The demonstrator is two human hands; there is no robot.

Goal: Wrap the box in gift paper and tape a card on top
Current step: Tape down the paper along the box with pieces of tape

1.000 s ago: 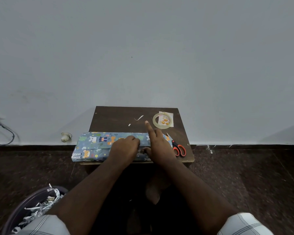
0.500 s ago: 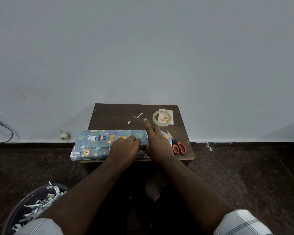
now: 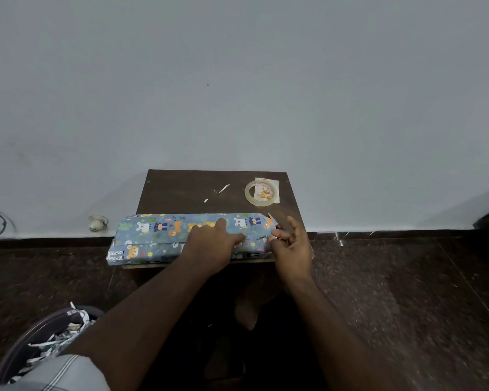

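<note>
A long box wrapped in blue gift paper [image 3: 158,235] with cartoon animals lies across the front of a small brown table [image 3: 181,190]. My left hand [image 3: 212,242] presses down on the middle of its top, fingers spread. My right hand [image 3: 290,244] is at the box's right end, fingers loosely bent and blurred, over the red-handled scissors [image 3: 269,215], of which only the blade tip and a bit of red show. A clear tape roll [image 3: 247,193] lies at the table's back right on a small card [image 3: 274,183].
Small white paper scraps [image 3: 223,189] lie on the table behind the box. A round bin [image 3: 40,334] with paper strips stands on the dark floor at lower left. The grey wall is right behind the table. A white object [image 3: 98,222] and a cable [image 3: 0,224] are at the wall's foot.
My right hand has slid from the top of the box to its right end, over the scissors. My left hand has stretched its fingers out over the box. The view shifted slightly.
</note>
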